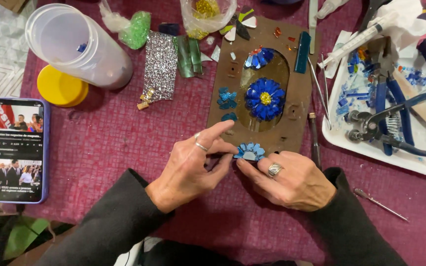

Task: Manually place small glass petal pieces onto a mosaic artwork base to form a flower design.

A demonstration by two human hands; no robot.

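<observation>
"Blue glass bits make a little flower [249, 151], and it sits right between the two hands, at the near edge of the brown board [292, 133]."

"Who is holding it?"

"Both. The left hand [193, 167] pinches its left side with thumb and fingers, pointer finger lifted up. The right hand [292, 182] presses its fingertips on the right side. So both hands are closed on the flower, not let go."

"What step is this, do you think?"

"I think the petals are being pushed together so the flower keeps its shape. It looks like a careful, slow job. A next move would need soft fingers, because the bits are small and could slide apart."

"What is past the fingers?"

"Just above them, on the board, is a big blue flower with a yellow middle [265, 98]. A smaller blue one [227, 97] is beside it."

"And farther out?"

"Far to the right of the right hand is a white tray [338, 135] with blue pliers [395, 113]. Far to the left of the left hand lies a phone [18, 150], with a yellow lid [60, 87] above it."
</observation>
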